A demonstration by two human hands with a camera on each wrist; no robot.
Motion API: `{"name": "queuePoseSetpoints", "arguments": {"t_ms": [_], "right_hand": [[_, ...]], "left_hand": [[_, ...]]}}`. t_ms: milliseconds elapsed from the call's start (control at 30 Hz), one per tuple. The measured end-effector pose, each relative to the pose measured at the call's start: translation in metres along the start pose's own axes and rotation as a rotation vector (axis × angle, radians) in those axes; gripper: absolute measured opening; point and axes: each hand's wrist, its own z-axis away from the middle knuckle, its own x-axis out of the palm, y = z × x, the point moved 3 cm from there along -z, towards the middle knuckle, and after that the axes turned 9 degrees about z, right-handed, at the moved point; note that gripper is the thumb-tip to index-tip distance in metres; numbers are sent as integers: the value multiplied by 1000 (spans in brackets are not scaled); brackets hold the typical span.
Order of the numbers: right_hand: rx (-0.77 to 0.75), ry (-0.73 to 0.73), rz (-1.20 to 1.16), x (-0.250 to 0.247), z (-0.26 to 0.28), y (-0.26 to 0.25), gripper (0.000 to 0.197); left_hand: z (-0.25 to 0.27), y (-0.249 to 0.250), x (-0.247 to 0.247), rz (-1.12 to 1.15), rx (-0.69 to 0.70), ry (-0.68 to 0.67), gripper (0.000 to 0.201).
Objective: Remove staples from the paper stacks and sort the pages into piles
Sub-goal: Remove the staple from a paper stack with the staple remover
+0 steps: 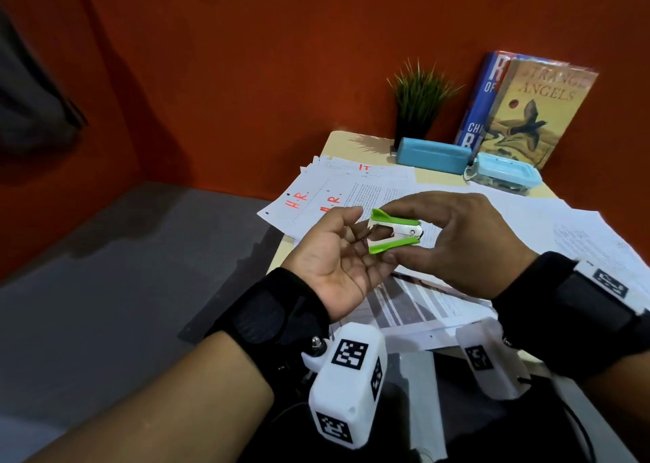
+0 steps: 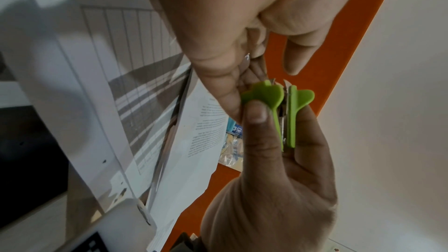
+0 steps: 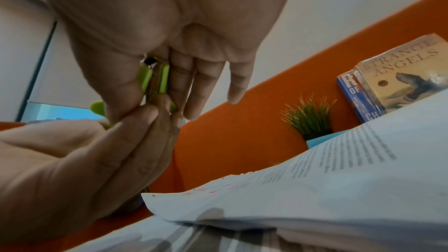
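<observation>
Holding the green staple remover (image 1: 394, 230) up above the papers (image 1: 351, 188) on the counter (image 1: 337, 142): your right hand (image 1: 467, 244) pinches it, thumb and fingers on the grips. Your left hand (image 1: 334, 251) is palm up, fingers loosely curled, tips touching the remover's claw end. Claws apart.

The camera on my head looks forward and down over both forearms to the desk (image 1: 337, 146) and the orange wall behind it. The one on my left wrist sits very close, facing along my left hand (image 2: 218, 32) towards the papers (image 2: 104, 87). The one on my right wrist looks up from low over the papers, past my right hand (image 3: 150, 32). All three share the green staple remover (image 1: 394, 232) and the books (image 3: 397, 78).
</observation>
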Motion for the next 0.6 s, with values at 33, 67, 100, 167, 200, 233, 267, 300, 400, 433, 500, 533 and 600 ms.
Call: {"name": "queuePoseSetpoints", "arguments": {"t_ms": [33, 67, 100, 167, 200, 233, 267, 300, 400, 433, 500, 533, 600], "right_hand": [[0, 5, 0, 0, 0, 2, 47], [-1, 12, -3, 0, 0, 3, 47], [0, 19, -7, 1, 0, 5, 47], [12, 27, -17, 0, -1, 7, 47], [14, 32, -15, 0, -1, 7, 47], [13, 36, -6, -1, -2, 8, 47], [13, 37, 3, -1, -1, 9, 47], [11, 38, 12, -2, -2, 9, 47], [7, 47, 20, -3, -3, 9, 47], [11, 60, 28, -3, -3, 9, 47], [29, 83, 43, -5, -4, 10, 48], [42, 89, 45, -4, -4, 11, 48], [77, 90, 40, -3, -4, 13, 49]], "left_hand": [[0, -1, 0, 5, 0, -1, 24], [-1, -1, 1, 9, 2, -6, 25], [0, -2, 2, 14, 7, -15, 25], [2, -2, 4, 28, 28, -51, 28], [4, -1, 5, 40, 41, -73, 28], [5, -1, 6, 52, 52, -93, 27], [5, -2, 7, 55, 63, -105, 25], [4, -3, 8, 41, 72, -110, 21], [-1, -6, 8, -6, 102, -96, 7], [-2, -6, 8, -7, 110, -89, 9], [-2, -7, 9, -3, 126, -86, 15], [-2, -7, 10, -1, 129, -87, 17], [-1, -6, 12, 18, 123, -77, 19]]}}
